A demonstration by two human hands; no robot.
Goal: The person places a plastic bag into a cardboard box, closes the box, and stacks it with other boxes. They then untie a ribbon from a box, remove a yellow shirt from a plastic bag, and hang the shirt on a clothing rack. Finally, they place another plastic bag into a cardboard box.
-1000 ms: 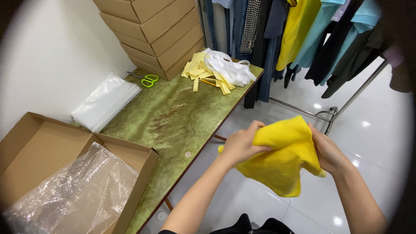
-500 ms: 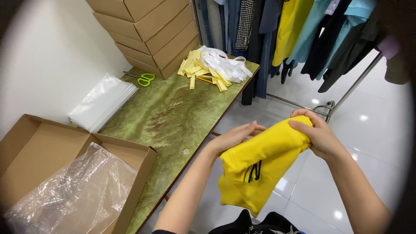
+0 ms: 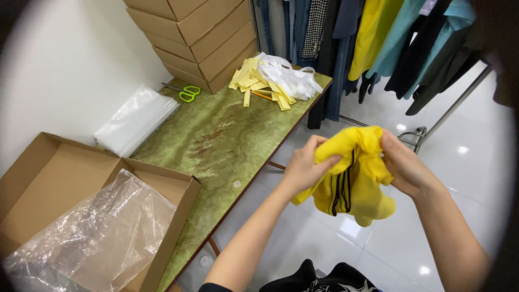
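Note:
A bunched yellow garment (image 3: 354, 184) with thin black stripes hangs in the air to the right of the table, over the white floor. My left hand (image 3: 305, 165) grips its left side, fingers curled into the cloth. My right hand (image 3: 403, 165) holds its right side, thumb on top. Both hands are close together, with the cloth gathered between them and its lower part drooping below.
A green marbled table (image 3: 216, 140) carries an open cardboard box (image 3: 70, 184) lined with clear plastic, a stack of clear bags (image 3: 135, 121), green scissors (image 3: 186, 93) and a pile of yellow and white strips (image 3: 275, 78). Stacked cartons (image 3: 194, 38) stand behind. A clothes rack (image 3: 389, 38) hangs at right.
The garment has been gathered from a hanging fold into a tighter bunch. My hands have come closer together, and the black stripes now face me.

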